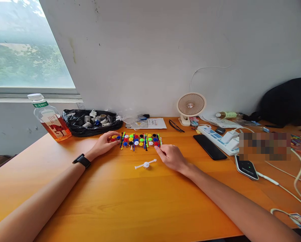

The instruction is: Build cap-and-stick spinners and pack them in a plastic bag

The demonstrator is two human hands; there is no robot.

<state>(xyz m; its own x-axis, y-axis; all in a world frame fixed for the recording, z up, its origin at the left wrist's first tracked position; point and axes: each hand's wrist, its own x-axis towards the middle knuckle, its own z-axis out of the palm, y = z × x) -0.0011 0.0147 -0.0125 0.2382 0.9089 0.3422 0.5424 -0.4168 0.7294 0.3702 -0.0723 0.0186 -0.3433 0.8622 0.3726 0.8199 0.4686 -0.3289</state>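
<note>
A cluster of small colourful round plastic caps (pixel 141 144), with thin coloured sticks (pixel 133 143) standing between groups of them, lies on the table. My left hand (pixel 106 144) is at its left end, thumb and forefinger apart around the yellow and blue caps. At the right end, my right hand (pixel 172 157) has its fingers curled under, with the thumb reaching to a red cap (pixel 156 143). Whether it grips anything is hidden. Nearer to me, a white cap (pixel 146 164) with a white stick (pixel 153 161) across it lies apart from the cluster.
Behind the left hand are a drink bottle (pixel 55 126) and a black bag (pixel 72 126) of grey pieces. Papers (pixel 158 123), glasses (pixel 176 125) and a small fan (pixel 191 105) stand along the wall. On the right lie a phone (pixel 209 147), a power strip (pixel 213 137) and cables.
</note>
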